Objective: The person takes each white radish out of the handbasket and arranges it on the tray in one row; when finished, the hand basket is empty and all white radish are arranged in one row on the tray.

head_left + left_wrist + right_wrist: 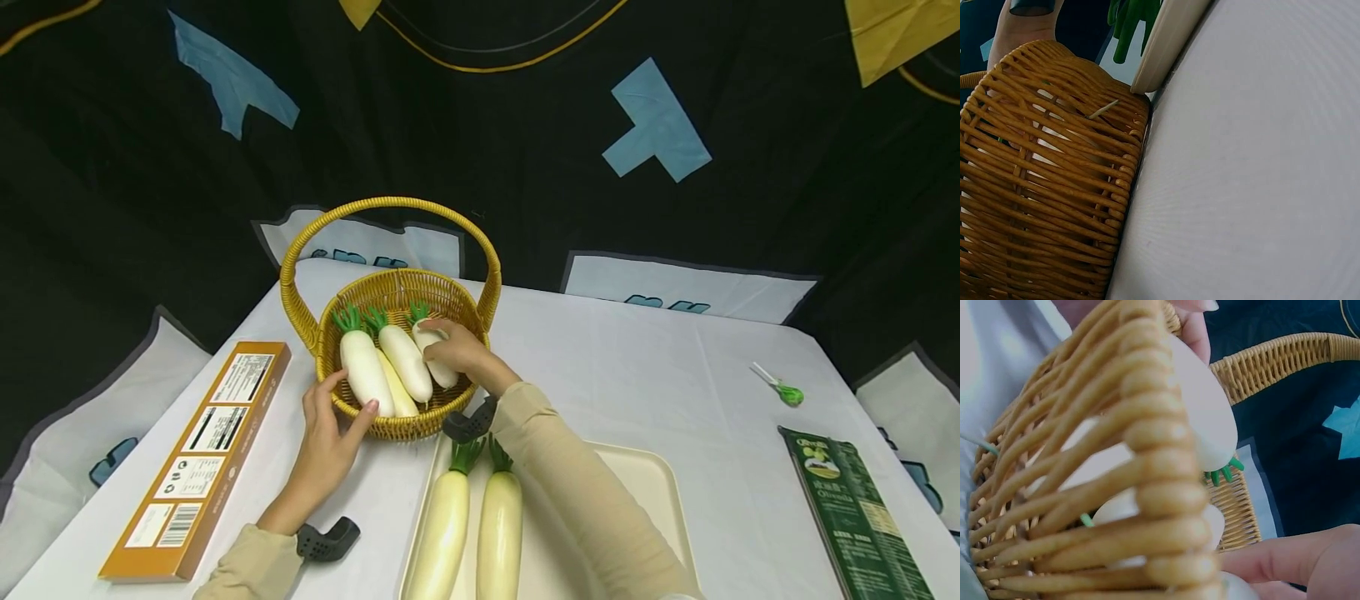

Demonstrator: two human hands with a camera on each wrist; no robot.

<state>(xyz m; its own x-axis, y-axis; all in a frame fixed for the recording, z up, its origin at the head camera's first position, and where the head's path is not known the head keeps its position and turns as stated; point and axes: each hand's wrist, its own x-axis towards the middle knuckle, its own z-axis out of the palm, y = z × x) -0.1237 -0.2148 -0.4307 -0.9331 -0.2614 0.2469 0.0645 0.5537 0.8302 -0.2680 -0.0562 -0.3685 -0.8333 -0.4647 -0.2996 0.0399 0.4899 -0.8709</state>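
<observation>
A brown wicker basket with a tall arched handle holds several toy white radishes with green tops. My right hand reaches over its right rim and grips the rightmost white radish; in the right wrist view, that hand is partly out of frame. At the near left rim is my left hand, thumb and fingers spread, touching the basket beside the left white radish. Between them lies the middle white radish, over a yellowish one. In the left wrist view, the basket's woven side fills the left half.
A cream tray at the near edge bears two long pale radishes, partly under my right forearm. An orange box lies left of the basket. A green lollipop and a dark green packet lie far right.
</observation>
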